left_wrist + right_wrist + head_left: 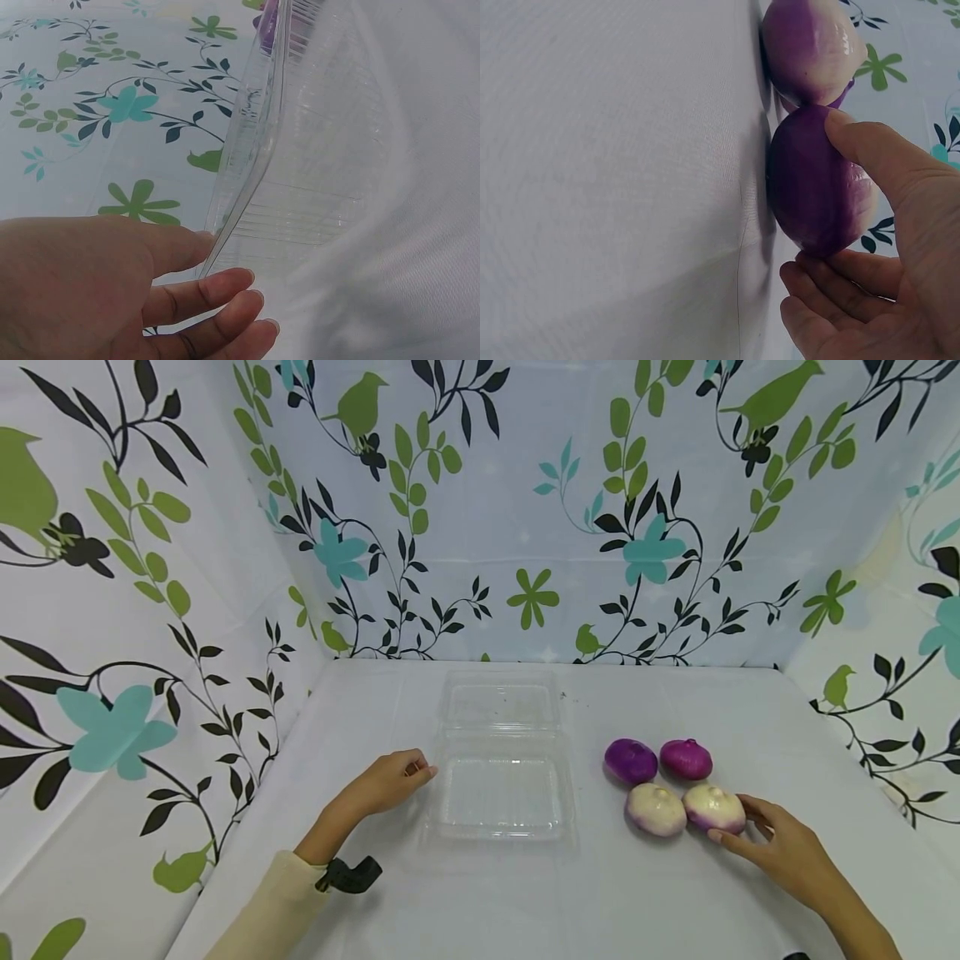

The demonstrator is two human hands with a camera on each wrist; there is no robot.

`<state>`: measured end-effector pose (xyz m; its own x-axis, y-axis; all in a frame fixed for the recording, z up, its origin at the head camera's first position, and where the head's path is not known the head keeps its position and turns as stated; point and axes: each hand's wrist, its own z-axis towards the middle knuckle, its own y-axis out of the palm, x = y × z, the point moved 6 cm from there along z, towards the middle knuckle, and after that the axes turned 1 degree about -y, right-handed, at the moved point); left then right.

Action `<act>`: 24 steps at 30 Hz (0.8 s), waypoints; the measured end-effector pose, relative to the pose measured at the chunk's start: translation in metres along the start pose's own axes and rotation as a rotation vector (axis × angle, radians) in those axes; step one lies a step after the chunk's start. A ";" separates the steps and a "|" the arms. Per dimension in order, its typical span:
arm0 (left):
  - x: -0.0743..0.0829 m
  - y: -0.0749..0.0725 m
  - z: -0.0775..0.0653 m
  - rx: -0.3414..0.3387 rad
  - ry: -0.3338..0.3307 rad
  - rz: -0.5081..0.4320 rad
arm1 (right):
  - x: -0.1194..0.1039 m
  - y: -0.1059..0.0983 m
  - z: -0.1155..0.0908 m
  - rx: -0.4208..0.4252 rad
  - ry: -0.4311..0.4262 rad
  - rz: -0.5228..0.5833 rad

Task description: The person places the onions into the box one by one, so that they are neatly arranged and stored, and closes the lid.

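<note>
Two grips at once, one slight, one rounded

The person's left hand (386, 783) has thumb and forefinger on either side of a thin plastic edge, apparently in a light pinch; how firmly cannot be told. That edge belongs to the clear container (501, 797), opened flat just right of these fingers, its lid half (501, 703) farther off. Such plastic probably flexes, so a gentle hold should steady it better than a hard squeeze.

Well to the right of that hand comes a tight group of four. Leftmost is a dark purple onion (630, 762), then a pale-topped onion (655, 810), with a magenta onion (686, 760) beyond. Last is the gripped onion (714, 808), held by the right hand (783, 847), thumb on one side and fingers curled at the other.

Its skin looks glossy and may slip, so thumb and fingers would do well to sit opposite each other at the widest part. The pale-topped neighbour lies against it; a straight lift, not a sideways sweep, should avoid rolling the others.
</note>
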<state>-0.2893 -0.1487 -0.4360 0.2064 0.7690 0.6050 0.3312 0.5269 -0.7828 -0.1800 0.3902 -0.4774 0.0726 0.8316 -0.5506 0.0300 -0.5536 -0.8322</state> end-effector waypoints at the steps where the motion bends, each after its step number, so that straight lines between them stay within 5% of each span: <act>1: 0.000 0.000 0.000 0.000 0.001 -0.001 | 0.000 0.000 0.000 0.000 0.001 0.000; 24: 0.001 0.000 -0.002 -0.002 0.026 -0.020 | -0.015 -0.020 -0.002 0.054 -0.019 -0.001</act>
<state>-0.2874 -0.1485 -0.4349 0.2236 0.7484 0.6244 0.3371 0.5418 -0.7700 -0.1795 0.3892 -0.4524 0.0532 0.8332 -0.5504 -0.0239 -0.5499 -0.8349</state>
